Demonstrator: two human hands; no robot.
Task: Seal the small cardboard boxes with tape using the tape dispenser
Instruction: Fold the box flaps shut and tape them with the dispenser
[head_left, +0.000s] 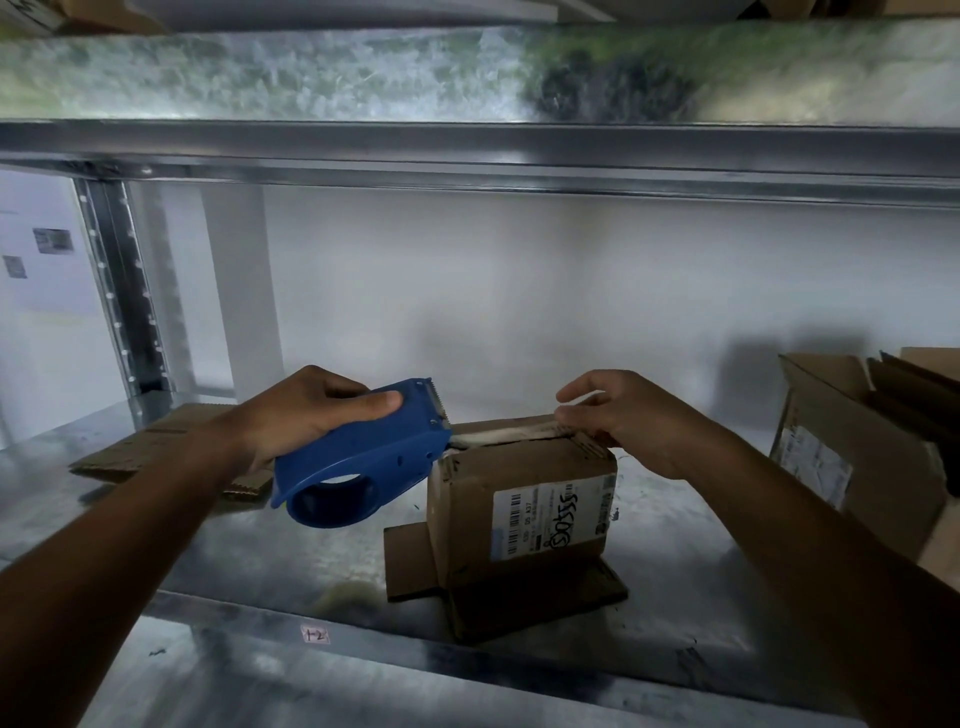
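The head view suggests a sealing stroke near its end. The left hand (311, 415) grasps the blue tape dispenser (358, 457), its toothed blade at the top edge of the small cardboard box (519, 499), which stands between both hands. The right hand (623, 415), fingers fairly straight, presses the box top, grasping nothing. Next, probably, tilt the blade to cut. The box is creased, with a pale tape strip (509, 431) on top, a scribbled white label (550, 519) and lower flaps splayed.

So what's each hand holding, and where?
Left hand grips the blue tape dispenser around its body; right hand holds nothing, fingers pressing atop the box.
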